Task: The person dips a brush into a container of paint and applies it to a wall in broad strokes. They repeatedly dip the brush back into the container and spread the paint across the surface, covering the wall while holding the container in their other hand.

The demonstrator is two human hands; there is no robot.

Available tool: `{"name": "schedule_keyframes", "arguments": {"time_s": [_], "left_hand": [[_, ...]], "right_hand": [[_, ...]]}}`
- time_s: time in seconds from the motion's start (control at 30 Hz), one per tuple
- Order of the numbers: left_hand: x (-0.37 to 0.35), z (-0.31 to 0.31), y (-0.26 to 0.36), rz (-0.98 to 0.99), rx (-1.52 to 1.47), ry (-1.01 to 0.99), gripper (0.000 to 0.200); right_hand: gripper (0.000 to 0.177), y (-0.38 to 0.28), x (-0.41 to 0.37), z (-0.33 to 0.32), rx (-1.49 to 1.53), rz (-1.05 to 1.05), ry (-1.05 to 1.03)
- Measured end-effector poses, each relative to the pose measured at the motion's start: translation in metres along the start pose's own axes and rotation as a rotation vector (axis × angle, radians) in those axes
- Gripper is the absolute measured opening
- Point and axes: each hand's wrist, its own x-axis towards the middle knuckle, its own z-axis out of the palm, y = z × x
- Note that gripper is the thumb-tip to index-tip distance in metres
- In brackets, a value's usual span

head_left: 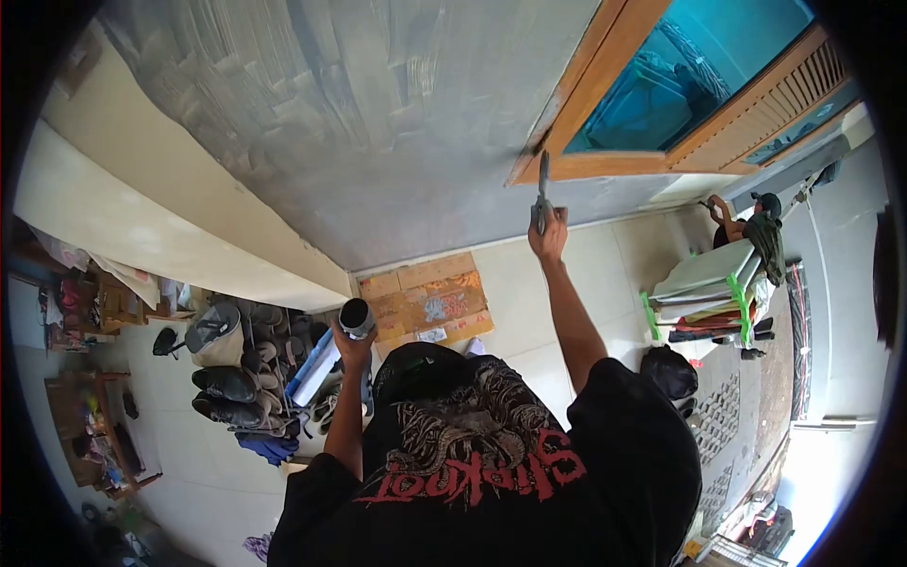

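My right hand [549, 235] is closed around the handle of a paintbrush [543, 189], raised in front of me. The brush's tip is at the lower left corner of the wooden window frame [605, 167], by the grey wall [378, 123]. Lower and to the left, my left hand [354, 348] holds a small can [356, 317] with a dark inside. Streaky brush marks cover the upper part of the wall, and its lower part looks smoother.
Flattened cardboard [425, 304] lies on the floor at the wall's foot. Shoes [227, 395] are piled at the left. A drying rack with cloths [704, 283] stands at the right, and another person [726, 222] is behind it.
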Motion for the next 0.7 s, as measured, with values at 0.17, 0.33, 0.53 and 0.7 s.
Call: {"name": "schedule_keyframes", "arguments": {"time_s": [0.17,0.33,0.53,0.7], "left_hand": [[0.01,0.002,0.023,0.014,-0.123,-0.093,0.082],[0.014,-0.014,0.03,0.041,-0.145,-0.087,0.082],[0.009,-0.049,0.005,0.128,-0.056,-0.007,0.086],[0.008,-0.071,-0.013,0.099,0.04,0.028,0.094]], "right_hand": [[0.033,-0.064,0.007,0.049,0.165,-0.011,0.018],[0.041,-0.202,0.006,0.105,0.274,-0.095,0.087],[0.042,-0.357,-0.041,0.153,0.548,-0.248,0.106],[0.049,-0.435,-0.059,0.155,0.701,-0.374,-0.318]]}}
